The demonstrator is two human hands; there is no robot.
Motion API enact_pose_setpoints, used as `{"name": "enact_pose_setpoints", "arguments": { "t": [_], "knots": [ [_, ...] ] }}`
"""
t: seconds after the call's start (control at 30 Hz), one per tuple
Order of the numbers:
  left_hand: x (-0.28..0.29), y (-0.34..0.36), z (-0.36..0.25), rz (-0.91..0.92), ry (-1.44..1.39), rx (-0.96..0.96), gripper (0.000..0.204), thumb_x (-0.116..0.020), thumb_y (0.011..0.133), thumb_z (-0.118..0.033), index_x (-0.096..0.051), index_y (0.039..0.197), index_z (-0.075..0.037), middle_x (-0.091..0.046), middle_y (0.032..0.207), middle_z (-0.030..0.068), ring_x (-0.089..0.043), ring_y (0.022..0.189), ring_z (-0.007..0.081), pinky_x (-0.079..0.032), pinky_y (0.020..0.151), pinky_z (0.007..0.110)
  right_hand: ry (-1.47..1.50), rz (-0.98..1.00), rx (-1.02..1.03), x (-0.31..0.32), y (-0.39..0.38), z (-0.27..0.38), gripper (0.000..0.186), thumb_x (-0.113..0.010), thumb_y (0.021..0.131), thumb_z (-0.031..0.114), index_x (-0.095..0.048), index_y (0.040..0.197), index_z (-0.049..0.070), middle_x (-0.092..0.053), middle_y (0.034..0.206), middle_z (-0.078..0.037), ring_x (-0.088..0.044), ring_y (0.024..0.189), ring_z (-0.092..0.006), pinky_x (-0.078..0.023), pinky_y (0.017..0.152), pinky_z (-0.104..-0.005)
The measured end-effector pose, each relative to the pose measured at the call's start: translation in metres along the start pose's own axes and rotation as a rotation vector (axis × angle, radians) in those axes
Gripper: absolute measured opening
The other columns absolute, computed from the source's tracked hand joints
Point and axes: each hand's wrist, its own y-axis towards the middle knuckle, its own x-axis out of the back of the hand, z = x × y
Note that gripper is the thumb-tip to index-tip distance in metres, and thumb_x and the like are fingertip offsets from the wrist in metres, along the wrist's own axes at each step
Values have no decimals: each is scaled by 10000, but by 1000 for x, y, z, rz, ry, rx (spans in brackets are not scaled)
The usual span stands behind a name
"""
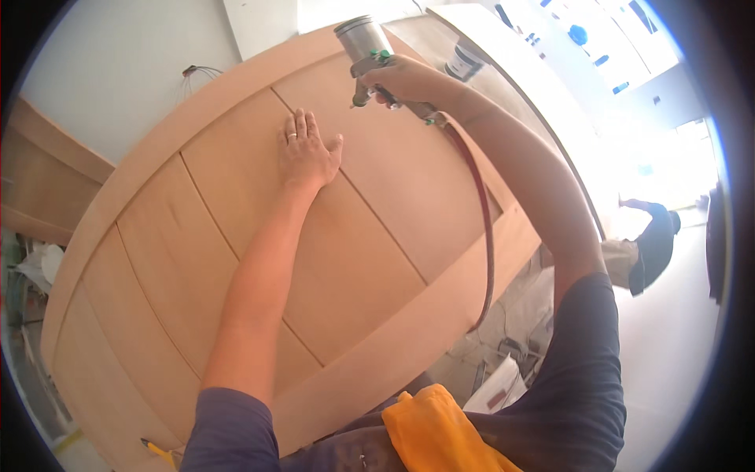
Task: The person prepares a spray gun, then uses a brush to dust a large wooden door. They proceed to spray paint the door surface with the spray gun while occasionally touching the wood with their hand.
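Observation:
A pale wooden panel [197, 291] with dark grooves and a raised border fills the middle of the view. My left hand [309, 153] rests on it beside a groove, palm down, with fingers extended and a ring on one of them. Above and to the right, my right hand [397, 81] grips a silver spray gun [360, 39] with a cup on top and green fittings, held over the panel. A dark red hose [485, 204] runs from the gun down past the panel's lower right border.
Another wooden piece [47, 181] stands at left. A can [464, 61] is behind my right arm. A co-worker [653, 252] works at the far right. Cluttered floor [503, 330] shows below the panel. A yellow cloth [429, 433] is at my waist; a pencil-like tool [161, 452] lies bottom left.

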Motion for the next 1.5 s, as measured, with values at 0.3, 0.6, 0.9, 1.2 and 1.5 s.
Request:
{"name": "enact_pose_setpoints", "arguments": {
  "t": [0.3, 0.6, 0.9, 1.2, 1.5],
  "knots": [
    [-7, 33, -10, -55, 12, 183, 675, -302, 1099, -352, -324, 1671, 7, -285, 1767, 163, -229, 1647, 303, -186, 1333, 465, 18, 10, 129, -17, 126, -8, 348, -640, 950, 322, -732, 1026, -5, -689, 800, -74, -651, 661, -168, -548, 639, -335],
    [-11, 44, -2, -277, -1, 439, 586, -390, 1089, -231, -394, 1604, 49, -393, 1698, 207, -370, 1574, 329, -270, 1300, 472, -42, 256, 191, -30, 151, -7, 139, -533, 1002, 160, -639, 918, 127, -668, 827, -18, -649, 721, -156, -544, 612, -349],
    [-4, 41, 5, -488, -452, 436, 579, -435, 1045, -65, -360, 1596, 98, -374, 1685, 259, -355, 1571, 402, -323, 1286, 493, -212, 298, 255, -33, 117, 16, 236, -589, 958, 231, -637, 866, 19, -676, 772, -91, -664, 677, -200, -550, 620, -372],
    [-18, 43, 13, -576, -473, 394, 567, -421, 1021, -41, -414, 1568, 107, -425, 1648, 283, -351, 1569, 428, -336, 1276, 509, -281, 296, 107, -34, 18, 3, 377, -622, 965, 347, -745, 1019, -5, -662, 739, -80, -644, 653, -179, -535, 635, -364],
    [-28, 48, 18, -548, -373, 402, 557, -433, 1038, -121, -450, 1562, 68, -461, 1651, 222, -404, 1554, 366, -332, 1274, 473, -323, 344, -29, -25, -99, -16, 431, -612, 989, 308, -677, 1364, 107, -763, 1061, -166, -744, 920, -301, -583, 846, -425]
  ]
}}
